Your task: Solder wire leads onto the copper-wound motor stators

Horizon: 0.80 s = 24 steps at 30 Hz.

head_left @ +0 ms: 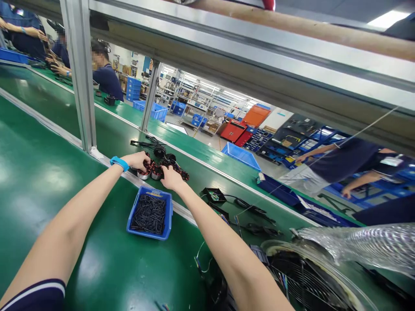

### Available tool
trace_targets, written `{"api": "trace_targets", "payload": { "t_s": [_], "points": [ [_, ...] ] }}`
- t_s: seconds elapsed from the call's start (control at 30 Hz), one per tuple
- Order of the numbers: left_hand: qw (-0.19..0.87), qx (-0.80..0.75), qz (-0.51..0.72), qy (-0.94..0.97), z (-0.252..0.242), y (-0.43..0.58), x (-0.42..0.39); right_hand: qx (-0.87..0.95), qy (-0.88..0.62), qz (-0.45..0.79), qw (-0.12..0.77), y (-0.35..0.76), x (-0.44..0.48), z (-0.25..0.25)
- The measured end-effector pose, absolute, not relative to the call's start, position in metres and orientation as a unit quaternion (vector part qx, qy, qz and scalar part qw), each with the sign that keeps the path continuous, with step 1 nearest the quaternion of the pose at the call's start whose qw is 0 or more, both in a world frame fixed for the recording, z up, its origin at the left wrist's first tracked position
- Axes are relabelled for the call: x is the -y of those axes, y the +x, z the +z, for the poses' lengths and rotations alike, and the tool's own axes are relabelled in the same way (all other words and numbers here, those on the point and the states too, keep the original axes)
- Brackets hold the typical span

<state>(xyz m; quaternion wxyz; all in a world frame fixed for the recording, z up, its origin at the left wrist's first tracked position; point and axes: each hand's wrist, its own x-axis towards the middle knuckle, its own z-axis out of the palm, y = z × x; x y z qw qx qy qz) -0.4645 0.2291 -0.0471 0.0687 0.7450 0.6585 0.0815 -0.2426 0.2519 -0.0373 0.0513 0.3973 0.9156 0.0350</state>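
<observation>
Both my arms reach forward over the green bench to a cluster of copper-wound motor stators. My left hand (139, 161), with a blue band on its wrist, has its fingers closed on the leftmost stator (143, 175). Beside it, my right hand (171, 178) curls its fingers over another copper-wound stator (156, 172); the fingertips are partly hidden. More dark wound parts (184, 174) lie just behind and right of that hand. Below my hands stands a blue bin (170, 216) filled with short black tube-like pieces (149, 214).
Black cables (154, 142) lie behind the stators. A circuit board in a black housing (214, 195) sits to the right with wires. A round fan grille (301, 276) and a shiny foil duct (366, 244) fill the lower right. A metal post (79, 77) rises at left. Co-workers stand beyond.
</observation>
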Motion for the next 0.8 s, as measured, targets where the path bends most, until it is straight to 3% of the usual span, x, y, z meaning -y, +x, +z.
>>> {"api": "trace_targets", "payload": {
  "t_s": [0.2, 0.57, 0.8],
  "points": [
    [0.089, -0.644, 0.074, 0.756, -0.050, -0.444, -0.235, -0.906, 0.419, -0.005, 0.059, -0.231, -0.258, -0.030],
    [0.091, -0.725, -0.054, 0.680, -0.032, -0.449, -0.225, -0.862, 0.445, -0.225, 0.092, -0.274, -0.273, -0.017],
    [0.103, -0.755, -0.011, 0.648, -0.032, -0.460, -0.220, -0.850, 0.493, -0.151, 0.104, -0.292, -0.256, -0.019]
  ]
}}
